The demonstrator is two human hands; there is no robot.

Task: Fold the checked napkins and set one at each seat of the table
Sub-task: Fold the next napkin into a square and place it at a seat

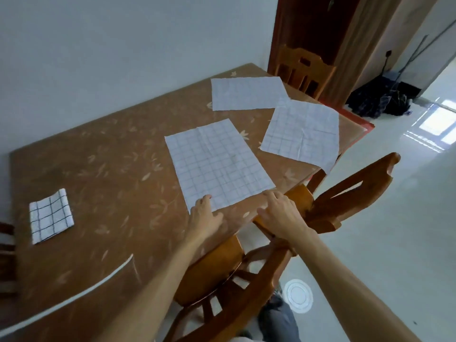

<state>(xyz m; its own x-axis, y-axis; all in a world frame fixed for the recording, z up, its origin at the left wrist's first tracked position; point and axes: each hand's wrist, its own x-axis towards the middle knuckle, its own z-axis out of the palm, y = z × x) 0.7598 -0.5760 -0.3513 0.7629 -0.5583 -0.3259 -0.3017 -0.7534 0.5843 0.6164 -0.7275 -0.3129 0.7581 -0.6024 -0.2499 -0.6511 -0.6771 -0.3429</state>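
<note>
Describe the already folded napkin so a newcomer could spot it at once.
Start at the brown leaf-patterned table. Near its left end lies the folded napkin. Unlike the three flat napkins to its right, it is small, thick and dark-checked.

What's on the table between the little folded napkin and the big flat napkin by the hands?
Nothing: in the head view, only bare brown leaf-patterned tablecloth lies between the folded napkin and the flat napkin.
</note>
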